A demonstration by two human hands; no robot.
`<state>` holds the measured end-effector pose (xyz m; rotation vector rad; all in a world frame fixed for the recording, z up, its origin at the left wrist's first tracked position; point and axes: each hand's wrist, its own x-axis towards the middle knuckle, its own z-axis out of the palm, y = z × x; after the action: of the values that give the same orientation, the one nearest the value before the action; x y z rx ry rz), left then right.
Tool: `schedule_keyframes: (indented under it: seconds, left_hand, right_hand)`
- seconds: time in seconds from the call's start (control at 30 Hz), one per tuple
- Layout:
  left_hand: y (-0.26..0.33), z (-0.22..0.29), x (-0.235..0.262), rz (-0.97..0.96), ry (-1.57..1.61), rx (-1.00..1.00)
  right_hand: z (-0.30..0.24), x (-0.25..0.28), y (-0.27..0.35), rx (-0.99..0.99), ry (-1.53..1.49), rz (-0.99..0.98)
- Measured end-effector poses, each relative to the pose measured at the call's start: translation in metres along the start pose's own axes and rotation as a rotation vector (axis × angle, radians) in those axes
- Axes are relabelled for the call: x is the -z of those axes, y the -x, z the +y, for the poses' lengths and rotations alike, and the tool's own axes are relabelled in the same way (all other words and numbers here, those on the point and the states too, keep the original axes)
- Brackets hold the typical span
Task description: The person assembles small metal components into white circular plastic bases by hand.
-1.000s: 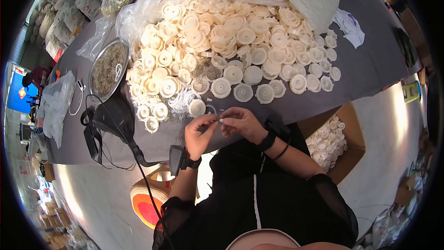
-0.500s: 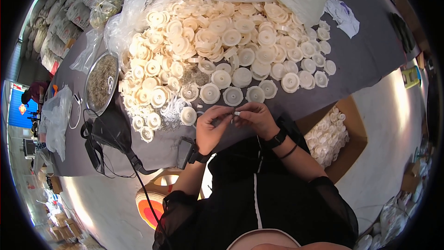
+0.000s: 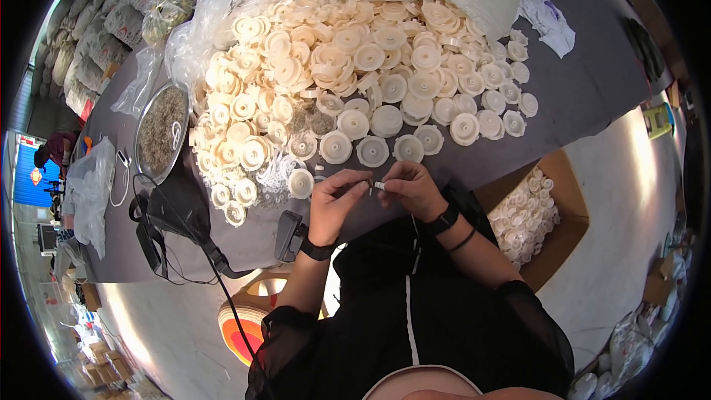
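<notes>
Close to the table's front edge, my two hands meet fingertip to fingertip. My right hand pinches a small white plastic piece. Thumb and forefinger of my left hand are closed right beside it, on a tiny dark bit too small to name. Just beyond my hands lie round cream plastic discs with hubs in their middles, the front ones spread singly before a large heap. Left of my left hand are small white rings and a little pile of fine wiry parts.
A metal bowl of fine wiry parts stands at the left, near a black waist bag with a cable. Clear plastic bags lie behind. On the floor at right, a cardboard box holds assembled white pieces. A striped round seat is below.
My fingertips have drawn slightly apart, so more of the white piece shows. My left wrist has turned a little, and the device on it has shifted left.
</notes>
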<state>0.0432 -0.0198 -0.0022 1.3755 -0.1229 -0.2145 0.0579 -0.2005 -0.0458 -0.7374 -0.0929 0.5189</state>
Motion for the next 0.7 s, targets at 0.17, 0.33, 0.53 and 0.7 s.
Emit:
schedule_keyframes:
  seconds: [0.17,0.33,0.53,0.7]
  left_hand:
    - [0.005,-0.002,0.001,-0.006,0.06,0.036]
    - [0.01,0.007,-0.006,0.054,-0.319,-0.255]
    - [0.002,-0.016,-0.01,0.185,-0.042,-0.196]
    - [-0.053,0.005,-0.016,0.151,-0.715,-0.392]
  right_hand:
    - [-0.004,-0.004,0.001,-0.016,0.072,-0.039]
    - [0.002,-0.004,0.002,-0.078,0.014,0.031]
    - [0.007,-0.015,0.005,-0.029,0.032,0.13]
    - [0.0,0.004,0.003,0.222,-0.078,0.301]
